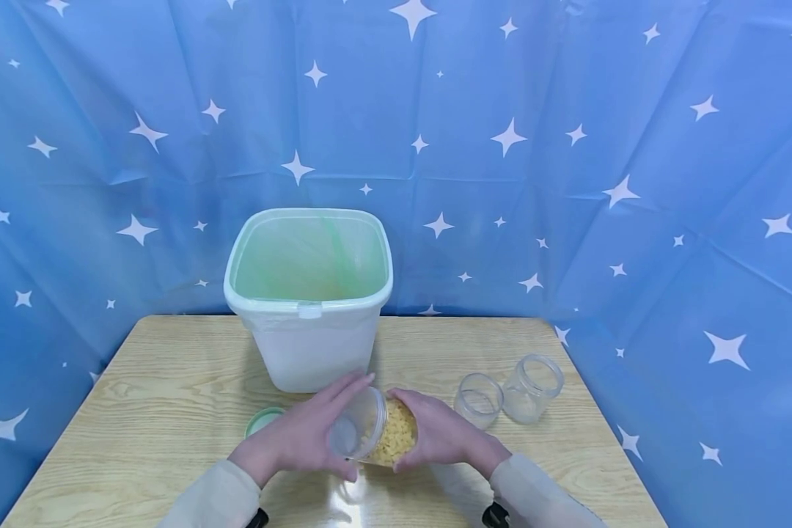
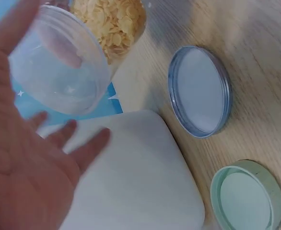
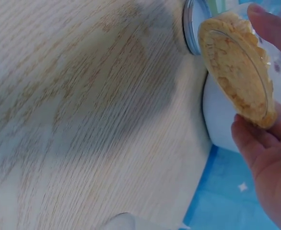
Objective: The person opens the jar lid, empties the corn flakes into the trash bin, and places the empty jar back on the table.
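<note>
A clear jar is held on its side above the table, with yellow flakes gathered at its right end. My right hand grips that flake-filled end between thumb and fingers, its flat base showing in the right wrist view. Around the see-through left end, my left hand has its thumb below and fingers above. In the left wrist view those fingers are blurred, spread and apart from the jar. Whether the left thumb touches it, I cannot tell.
Behind stands a white bin with a green liner. Two clear glass jars stand close together at the right. A silver-rimmed lid and a pale green lid lie on the wooden table by the bin.
</note>
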The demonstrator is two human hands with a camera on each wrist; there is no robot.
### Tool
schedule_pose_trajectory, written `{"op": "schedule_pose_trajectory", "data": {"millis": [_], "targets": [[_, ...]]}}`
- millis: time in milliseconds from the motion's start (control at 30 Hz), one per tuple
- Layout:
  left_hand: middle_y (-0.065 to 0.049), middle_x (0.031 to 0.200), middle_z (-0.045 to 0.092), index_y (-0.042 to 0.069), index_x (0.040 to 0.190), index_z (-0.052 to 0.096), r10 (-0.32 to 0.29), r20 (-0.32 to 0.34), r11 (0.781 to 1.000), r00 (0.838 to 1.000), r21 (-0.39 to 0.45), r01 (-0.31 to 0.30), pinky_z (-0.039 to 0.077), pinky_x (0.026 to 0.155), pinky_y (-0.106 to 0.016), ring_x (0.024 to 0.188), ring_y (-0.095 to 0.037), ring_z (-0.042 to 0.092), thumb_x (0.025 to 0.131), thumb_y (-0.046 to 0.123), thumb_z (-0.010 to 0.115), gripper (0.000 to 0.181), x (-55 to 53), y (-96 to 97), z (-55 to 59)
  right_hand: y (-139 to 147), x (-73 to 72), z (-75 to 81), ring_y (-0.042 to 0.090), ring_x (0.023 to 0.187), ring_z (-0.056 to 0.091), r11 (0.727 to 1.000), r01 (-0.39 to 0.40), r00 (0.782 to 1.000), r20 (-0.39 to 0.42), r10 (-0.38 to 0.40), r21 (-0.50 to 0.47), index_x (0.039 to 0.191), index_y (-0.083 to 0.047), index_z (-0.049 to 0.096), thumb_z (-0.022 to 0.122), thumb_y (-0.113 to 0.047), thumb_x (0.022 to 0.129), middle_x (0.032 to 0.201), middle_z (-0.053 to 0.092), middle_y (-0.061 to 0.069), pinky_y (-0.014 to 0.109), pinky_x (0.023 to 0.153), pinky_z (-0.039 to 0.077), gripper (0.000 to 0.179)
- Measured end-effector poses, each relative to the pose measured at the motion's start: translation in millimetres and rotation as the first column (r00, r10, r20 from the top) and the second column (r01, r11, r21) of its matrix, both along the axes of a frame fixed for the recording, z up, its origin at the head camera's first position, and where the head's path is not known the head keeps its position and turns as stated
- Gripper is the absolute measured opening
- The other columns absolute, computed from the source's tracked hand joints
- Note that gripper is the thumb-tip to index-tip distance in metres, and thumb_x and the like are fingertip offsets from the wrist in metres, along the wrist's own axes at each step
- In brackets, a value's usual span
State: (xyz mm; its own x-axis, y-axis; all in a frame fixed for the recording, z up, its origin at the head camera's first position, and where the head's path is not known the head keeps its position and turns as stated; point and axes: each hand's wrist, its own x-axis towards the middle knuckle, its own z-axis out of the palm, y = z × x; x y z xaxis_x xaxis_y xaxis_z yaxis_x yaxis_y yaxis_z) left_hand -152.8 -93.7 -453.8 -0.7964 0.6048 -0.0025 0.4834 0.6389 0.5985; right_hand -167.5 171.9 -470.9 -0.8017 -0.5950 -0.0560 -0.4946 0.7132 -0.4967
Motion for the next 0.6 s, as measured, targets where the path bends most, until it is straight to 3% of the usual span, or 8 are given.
{"op": "schedule_pose_trajectory", "data": {"millis": [100, 167, 400, 600], "targets": [[0.005, 0.164, 0.014, 0.043, 0.154, 0.009, -0.08, -0.05, 0.997, 0.996, -0.001, 0.081, 0.041, 0.11, -0.05, 0.148, -0.026, 0.027, 0.065, 0.032, 0.088, 0.12, -0.7, -0.5, -1.3, -0.6, -0.2, 0.1, 0.016, 0.122, 0.055, 1.0, -0.007, 1.0, 0.01, 0.007, -0.01, 0.147, -0.012, 0.038, 0.091, -0.046, 0.058, 0.139, 0.054, -0.001, 0.041, 0.105, 0.048, 0.109], [0.003, 0.163, 0.021, 0.041, 0.155, 0.014, -0.092, -0.081, 0.996, 0.992, 0.0, 0.093, 0.042, 0.11, -0.049, 0.147, -0.026, 0.031, 0.067, 0.025, 0.086, 0.115, -0.9, -0.2, -2.3, -0.5, -0.3, -0.2, 0.016, 0.123, 0.055, 1.0, -0.007, 1.0, 0.021, 0.007, -0.007, 0.147, -0.013, 0.038, 0.091, -0.045, 0.058, 0.14, 0.054, -0.002, 0.041, 0.105, 0.047, 0.108], [-0.001, 0.154, 0.041, 0.03, 0.154, 0.028, 0.02, -0.092, 1.0, 0.996, 0.002, -0.02, 0.044, 0.108, -0.046, 0.136, -0.023, 0.047, 0.07, 0.057, 0.08, 0.103, -1.2, 0.9, -3.2, -0.2, -0.6, -1.1, 0.014, 0.119, 0.056, 1.0, 0.002, 0.999, 0.046, -0.001, -0.012, 0.146, -0.016, 0.038, 0.09, -0.049, 0.058, 0.136, 0.055, -0.004, 0.04, 0.102, 0.048, 0.108], [-0.005, 0.147, 0.05, 0.019, 0.151, 0.036, 0.088, -0.096, 0.996, 0.992, 0.006, -0.088, 0.048, 0.103, -0.045, 0.128, -0.023, 0.055, 0.07, 0.071, 0.072, 0.103, -1.0, 2.4, -1.4, -0.4, -1.2, -1.7, 0.012, 0.116, 0.056, 1.0, 0.006, 0.999, 0.037, -0.006, -0.018, 0.146, -0.014, 0.039, 0.091, -0.047, 0.058, 0.133, 0.056, -0.005, 0.038, 0.1, 0.05, 0.106]]}}
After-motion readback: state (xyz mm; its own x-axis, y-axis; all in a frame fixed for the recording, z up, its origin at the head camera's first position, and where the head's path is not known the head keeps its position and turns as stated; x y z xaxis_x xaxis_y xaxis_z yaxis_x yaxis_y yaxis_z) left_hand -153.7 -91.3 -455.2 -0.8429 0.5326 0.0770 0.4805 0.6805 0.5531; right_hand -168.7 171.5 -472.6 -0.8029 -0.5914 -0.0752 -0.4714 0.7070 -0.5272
